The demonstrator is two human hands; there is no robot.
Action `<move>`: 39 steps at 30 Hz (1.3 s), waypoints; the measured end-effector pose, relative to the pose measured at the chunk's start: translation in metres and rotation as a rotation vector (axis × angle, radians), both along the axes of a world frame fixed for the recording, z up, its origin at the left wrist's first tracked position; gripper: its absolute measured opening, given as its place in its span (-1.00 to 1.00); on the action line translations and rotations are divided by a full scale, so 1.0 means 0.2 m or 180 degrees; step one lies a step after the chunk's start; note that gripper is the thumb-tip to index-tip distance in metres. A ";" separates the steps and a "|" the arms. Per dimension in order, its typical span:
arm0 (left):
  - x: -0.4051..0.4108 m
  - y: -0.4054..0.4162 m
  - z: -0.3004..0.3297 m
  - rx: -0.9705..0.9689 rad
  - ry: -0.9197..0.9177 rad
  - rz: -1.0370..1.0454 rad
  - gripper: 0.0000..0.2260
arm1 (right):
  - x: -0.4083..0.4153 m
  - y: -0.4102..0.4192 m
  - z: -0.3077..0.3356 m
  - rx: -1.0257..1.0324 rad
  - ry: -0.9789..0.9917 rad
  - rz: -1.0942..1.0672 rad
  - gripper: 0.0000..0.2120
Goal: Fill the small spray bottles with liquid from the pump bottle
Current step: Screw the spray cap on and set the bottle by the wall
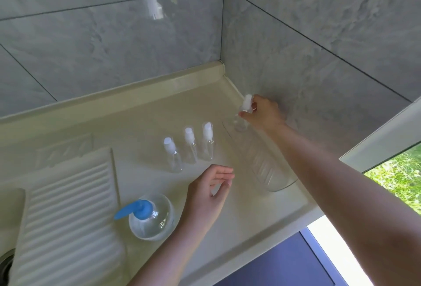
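glossy marble-look wall tiles point(136, 41), clear plastic spray bottles point(190, 146)

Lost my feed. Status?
Right hand pinching fourth spray bottle by the wall. Left hand open, empty. Pump bottle untouched. Nothing blocking.

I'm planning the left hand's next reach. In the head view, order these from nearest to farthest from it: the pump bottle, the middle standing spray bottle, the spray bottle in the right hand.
From the left hand:
1. Middle standing spray bottle, just beyond the fingers.
2. Pump bottle, beside the wrist on its left; too close to the first to rank firmly.
3. Spray bottle in the right hand, far right by the wall.
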State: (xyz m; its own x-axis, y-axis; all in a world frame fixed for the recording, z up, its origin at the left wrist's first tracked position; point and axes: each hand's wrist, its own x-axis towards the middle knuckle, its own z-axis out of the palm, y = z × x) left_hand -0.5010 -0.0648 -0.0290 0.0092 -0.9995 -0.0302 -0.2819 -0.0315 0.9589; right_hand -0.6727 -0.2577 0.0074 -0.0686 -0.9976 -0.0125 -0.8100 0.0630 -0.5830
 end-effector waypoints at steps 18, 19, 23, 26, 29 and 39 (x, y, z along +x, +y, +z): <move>0.03 0.37 0.42 -0.0330 0.0059 0.0215 -0.84 | 0.05 0.49 0.30 -0.0926 -0.0130 0.0199 -0.45; 0.04 0.41 0.44 -0.0366 0.0045 0.0233 -0.84 | 0.06 0.53 0.33 -0.0968 -0.0088 0.0237 -0.46; 0.09 0.61 0.50 -0.0438 -0.0025 0.0242 -0.83 | 0.08 0.72 0.40 -0.1077 0.0001 0.0306 -0.47; 0.16 0.73 0.52 -0.0510 -0.0092 0.0306 -0.82 | 0.10 0.86 0.43 -0.1069 0.0003 0.0319 -0.46; 0.22 0.87 0.53 -0.0637 -0.0101 0.0475 -0.78 | 0.14 1.02 0.44 -0.1029 0.0043 0.0376 -0.46; 0.41 1.25 0.47 -0.0551 -0.0008 0.0638 -0.77 | 0.27 1.54 0.31 -0.0763 0.0101 0.0566 -0.52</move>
